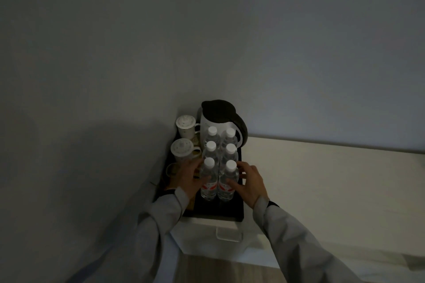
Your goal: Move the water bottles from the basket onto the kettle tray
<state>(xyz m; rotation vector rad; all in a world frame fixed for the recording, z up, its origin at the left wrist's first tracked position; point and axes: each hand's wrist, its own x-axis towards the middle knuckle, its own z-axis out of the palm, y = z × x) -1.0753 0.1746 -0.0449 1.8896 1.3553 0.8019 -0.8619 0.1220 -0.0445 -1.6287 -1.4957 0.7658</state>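
Observation:
Several clear water bottles with white caps stand upright in two rows on the black kettle tray (pixel 232 210). My left hand (pixel 187 179) rests against the near left bottle (pixel 208 181), thumb on its label. My right hand (pixel 249 182) touches the near right bottle (pixel 227 182), fingers spread along its side. Whether either hand truly grips its bottle is unclear in the dim light. The white kettle (pixel 218 122) with a black lid stands at the tray's far end. No basket is in view.
Two lidded white cups (pixel 185 125) (pixel 182 150) sit on the tray's left side by the wall. The tray lies on a small white cabinet (pixel 211 236) in a corner. A pale bed surface (pixel 333 179) extends to the right.

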